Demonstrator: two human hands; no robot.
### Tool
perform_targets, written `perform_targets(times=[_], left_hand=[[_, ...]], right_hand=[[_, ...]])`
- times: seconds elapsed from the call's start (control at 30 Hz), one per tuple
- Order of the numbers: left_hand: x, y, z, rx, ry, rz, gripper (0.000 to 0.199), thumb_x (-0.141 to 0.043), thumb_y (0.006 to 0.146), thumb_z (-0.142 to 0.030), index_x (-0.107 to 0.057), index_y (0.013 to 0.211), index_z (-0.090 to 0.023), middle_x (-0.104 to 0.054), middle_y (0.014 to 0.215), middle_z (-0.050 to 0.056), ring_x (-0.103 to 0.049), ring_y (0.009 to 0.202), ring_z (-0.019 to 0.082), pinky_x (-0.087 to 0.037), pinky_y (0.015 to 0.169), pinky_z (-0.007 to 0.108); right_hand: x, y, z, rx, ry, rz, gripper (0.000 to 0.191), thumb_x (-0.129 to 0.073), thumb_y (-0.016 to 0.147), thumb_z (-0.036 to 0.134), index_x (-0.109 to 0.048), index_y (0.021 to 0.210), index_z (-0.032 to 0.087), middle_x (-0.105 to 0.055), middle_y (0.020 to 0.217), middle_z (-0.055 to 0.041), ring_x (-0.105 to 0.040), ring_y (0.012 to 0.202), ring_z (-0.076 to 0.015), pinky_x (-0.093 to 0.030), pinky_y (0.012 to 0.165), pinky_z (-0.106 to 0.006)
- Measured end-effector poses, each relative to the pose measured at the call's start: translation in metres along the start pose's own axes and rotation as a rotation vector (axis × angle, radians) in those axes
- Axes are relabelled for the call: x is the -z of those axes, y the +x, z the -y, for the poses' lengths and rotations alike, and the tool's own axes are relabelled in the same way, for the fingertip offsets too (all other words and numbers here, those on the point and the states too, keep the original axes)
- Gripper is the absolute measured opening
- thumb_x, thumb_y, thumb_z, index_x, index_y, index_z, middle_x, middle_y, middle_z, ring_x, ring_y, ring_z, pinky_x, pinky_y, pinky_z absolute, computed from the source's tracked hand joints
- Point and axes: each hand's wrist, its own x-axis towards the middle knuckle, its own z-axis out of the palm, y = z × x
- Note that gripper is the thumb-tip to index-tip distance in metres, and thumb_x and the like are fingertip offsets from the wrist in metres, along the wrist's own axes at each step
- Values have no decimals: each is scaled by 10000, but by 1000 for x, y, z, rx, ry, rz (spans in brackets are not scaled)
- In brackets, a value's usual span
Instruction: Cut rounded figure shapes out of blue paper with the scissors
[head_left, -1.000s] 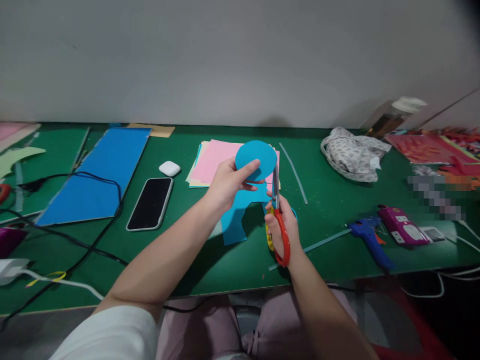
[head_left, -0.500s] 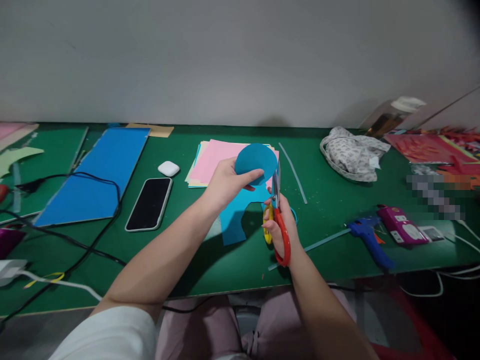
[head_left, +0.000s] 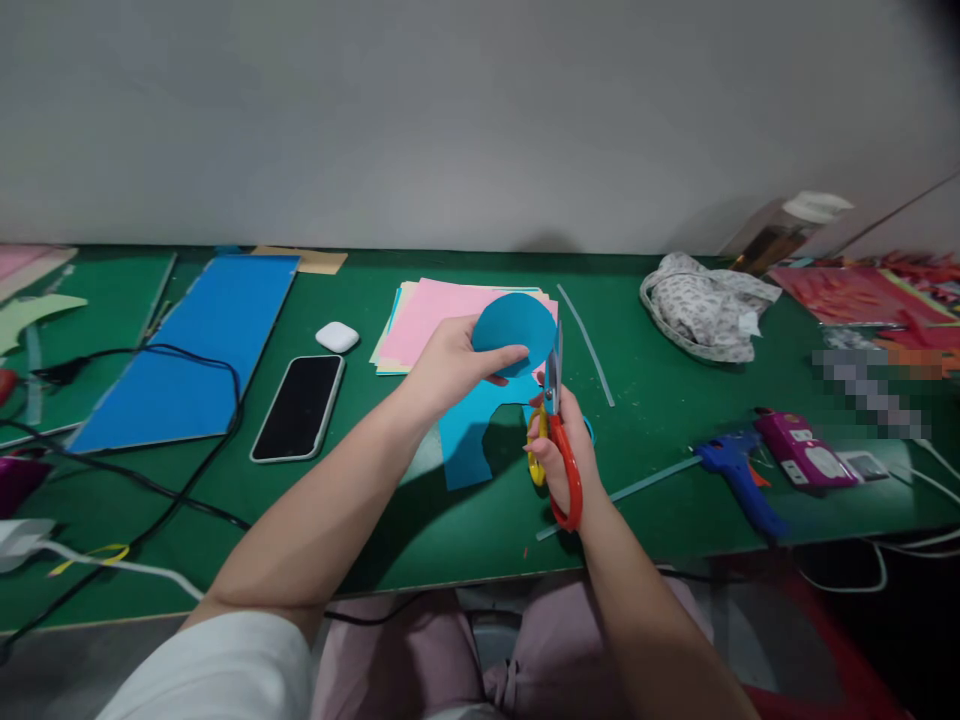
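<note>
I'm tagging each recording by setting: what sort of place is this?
Probably a craft workspace: a stack of coloured paper and a blue glue gun lie on the green table, and the right hand holds scissors.

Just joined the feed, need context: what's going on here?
A person's left hand holds a blue paper disc raised over the bench. The right hand holds scissors with red and yellow handles, blades at the disc's right edge. Beneath lies a blue sheet with a curved cut-out, by a pink-topped paper stack.
</note>
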Motion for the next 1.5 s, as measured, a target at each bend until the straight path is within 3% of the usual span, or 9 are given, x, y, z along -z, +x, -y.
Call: perform_targets(times=[0.37, 0.67, 0.93, 1.5], left_hand=[[0, 0, -2, 37, 11, 81, 316, -785, 693, -363, -683, 879, -129, -719, 812, 43, -670, 706, 160, -572, 595, 267], [-1, -1, -3, 86, -48, 98, 339, -801, 683, -336, -686, 927, -130, -731, 878, 66, -682, 736, 173, -583, 612, 283], [2, -1, -4, 98, -34, 104, 370, -805, 678, -344, -683, 959, -137, -730, 909, 66, -685, 739, 175, -590, 621, 292], [8, 2, -4, 77, -9, 98, 317, -797, 679, -338, -677, 893, -138, -718, 830, 46, -668, 706, 161, -576, 595, 273]], right_hand=[[2, -2, 0, -20, 0, 5, 895, -578, 691, 805, -407, 1393, 277, -499, 1167, -95, -543, 796, -184, -565, 691, -367], [2, 0, 1, -23, -7, 4, 888, -554, 679, 833, -434, 1349, 262, -517, 1117, -88, -534, 766, -176, -545, 711, -370], [2, 0, 4, -13, -13, -27, 810, -572, 687, 814, -493, 1250, 237, -518, 1037, -71, -506, 700, -162, -515, 629, -341], [3, -1, 6, -24, -29, -18, 825, -572, 712, 791, -466, 1332, 257, -530, 1030, -62, -472, 668, -137, -473, 556, -281]])
